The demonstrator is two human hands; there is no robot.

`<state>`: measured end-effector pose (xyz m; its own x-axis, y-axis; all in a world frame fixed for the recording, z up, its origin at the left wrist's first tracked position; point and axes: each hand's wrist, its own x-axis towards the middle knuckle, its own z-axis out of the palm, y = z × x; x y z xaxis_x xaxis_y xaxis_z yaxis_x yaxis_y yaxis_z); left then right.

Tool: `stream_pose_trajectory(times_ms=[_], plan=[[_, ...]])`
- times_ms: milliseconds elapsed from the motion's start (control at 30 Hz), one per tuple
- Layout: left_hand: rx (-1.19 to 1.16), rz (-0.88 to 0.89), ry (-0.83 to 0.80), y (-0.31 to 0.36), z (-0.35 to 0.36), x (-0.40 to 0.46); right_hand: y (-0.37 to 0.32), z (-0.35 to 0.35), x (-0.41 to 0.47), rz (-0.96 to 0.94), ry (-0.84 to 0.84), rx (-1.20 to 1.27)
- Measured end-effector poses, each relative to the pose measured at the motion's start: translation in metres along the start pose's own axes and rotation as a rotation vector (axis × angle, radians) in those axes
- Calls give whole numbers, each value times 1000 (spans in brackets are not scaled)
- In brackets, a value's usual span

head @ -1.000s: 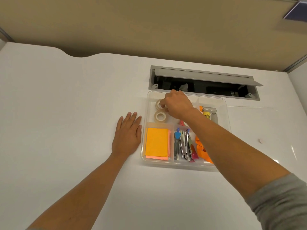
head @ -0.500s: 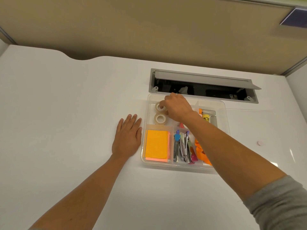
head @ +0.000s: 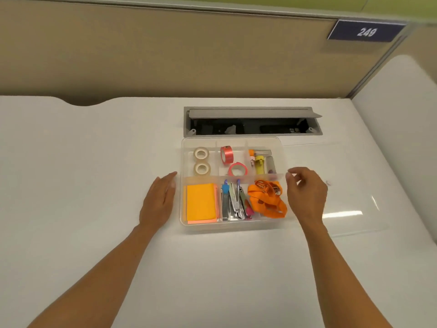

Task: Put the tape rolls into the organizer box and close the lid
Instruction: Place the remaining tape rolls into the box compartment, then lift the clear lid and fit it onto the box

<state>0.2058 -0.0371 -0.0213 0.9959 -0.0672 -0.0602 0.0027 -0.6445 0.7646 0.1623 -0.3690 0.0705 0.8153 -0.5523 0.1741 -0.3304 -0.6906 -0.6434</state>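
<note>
The clear organizer box (head: 233, 227) stands open on the white desk. Two pale tape rolls (head: 201, 153) (head: 202, 169) lie flat in its far left compartment. Two pink-red tape rolls occupy the far middle compartment, one on edge (head: 226, 154), one flat (head: 238, 170). The clear lid (head: 354, 185) lies flat on the desk, right of the box. My left hand (head: 159, 202) rests beside the box's left wall, fingers extended, holding nothing. My right hand (head: 306, 194) hovers at the box's right wall above the lid's near-left part, fingers loosely curled and empty.
Orange sticky notes (head: 201, 203), staplers (head: 234, 201), an orange strap (head: 267, 200) and small tubes (head: 260, 162) fill the other compartments. An open grey cable hatch (head: 251, 121) lies just behind the box. A beige partition with a number plate (head: 366, 32) bounds the desk.
My right hand has left the pale tape roll in the far left compartment and pulled back to the box's right side. The camera has tilted up. My left hand stays beside the box.
</note>
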Motion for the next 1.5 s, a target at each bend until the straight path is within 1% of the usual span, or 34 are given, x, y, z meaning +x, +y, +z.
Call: stream_pose_trajectory(times_ms=[100,233,333,400,500,633,767,900,967,1067,1167,1233,1333,1400,1500], plan=[[-95,-37,-40,-3,-2,-3,43,-24,-26,270,109,117],[-120,-51,-87,-2,-1,-16,79,-45,-50,567,162,146],[-147,-34,-133,2,-2,-32,96,-54,-57,710,210,127],[-145,-53,-145,6,-3,-42,107,-55,-60,774,185,151],[-171,-142,-134,11,-2,-55,115,-53,-64,844,129,200],[-222,-158,-142,19,-3,-67,114,-53,-64,898,134,323],[-270,-125,-156,33,-5,-72,111,-60,-58,947,112,350],[-301,-141,-166,38,-7,-75,107,-66,-60,966,92,424],[-274,-152,-162,38,-6,-77,108,-66,-60,998,84,518],[-228,-161,-170,42,-5,-80,107,-67,-59,1035,80,750],[-238,-156,-177,46,-5,-81,108,-70,-58,1041,35,943],[-234,-154,-179,46,-5,-82,109,-74,-56,1012,14,1067],[-227,-153,-198,48,-8,-81,107,-77,-47,875,-7,1162],[-264,-154,-202,53,-10,-82,101,-79,-41,792,40,1155],[-313,-182,-158,54,-11,-82,90,-81,-32,678,113,1033]])
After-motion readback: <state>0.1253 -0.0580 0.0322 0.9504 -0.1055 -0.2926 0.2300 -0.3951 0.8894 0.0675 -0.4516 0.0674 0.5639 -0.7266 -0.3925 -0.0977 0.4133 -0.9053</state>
